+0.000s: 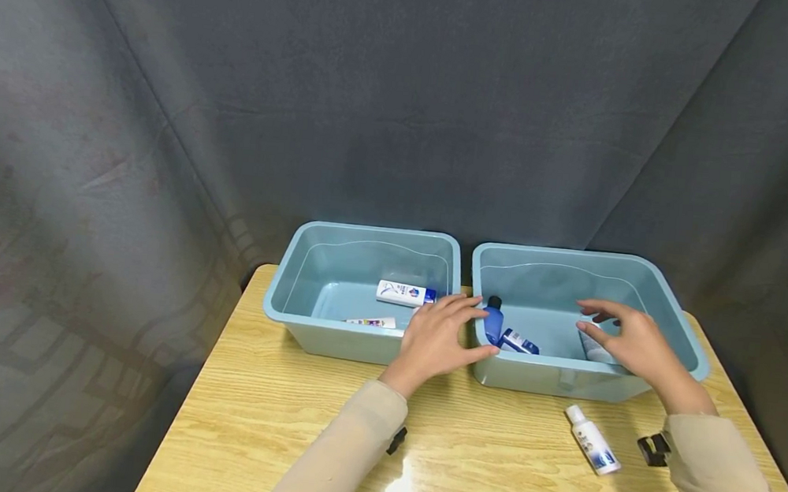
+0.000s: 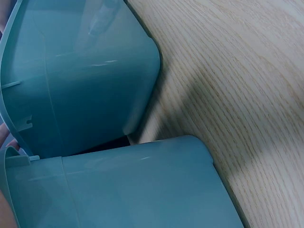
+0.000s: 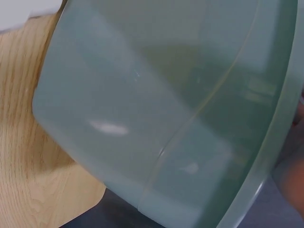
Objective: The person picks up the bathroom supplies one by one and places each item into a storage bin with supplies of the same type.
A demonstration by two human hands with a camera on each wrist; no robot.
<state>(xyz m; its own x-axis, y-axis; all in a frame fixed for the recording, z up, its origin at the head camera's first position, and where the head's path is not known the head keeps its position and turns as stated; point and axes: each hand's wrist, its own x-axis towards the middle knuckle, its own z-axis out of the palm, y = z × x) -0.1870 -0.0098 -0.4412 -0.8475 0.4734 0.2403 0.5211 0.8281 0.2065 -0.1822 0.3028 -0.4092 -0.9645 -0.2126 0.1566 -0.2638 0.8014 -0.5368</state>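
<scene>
In the head view my left hand (image 1: 437,336) reaches over the neighbouring rims of two blue-grey plastic bins, fingers spread, thumb at the right bin's front rim. Nothing is seen in its grasp. My right hand (image 1: 630,340) hangs over the right bin (image 1: 531,376), with thumb and fingers apart. Just below it lies a pale, flat-looking item (image 1: 596,346), partly hidden. The same bin holds a blue bottle with a black cap (image 1: 493,323) and a small dark-blue container (image 1: 518,342). Both wrist views show mostly outer bin walls; only bits of fingers appear at their edges.
The left bin (image 1: 328,338) contains a white bottle with a blue cap (image 1: 401,293) and a printed white tube (image 1: 374,322). On the wooden table (image 1: 263,423), in front of the right bin, lies a white bottle (image 1: 592,441). A dark curtain (image 1: 406,120) hangs behind.
</scene>
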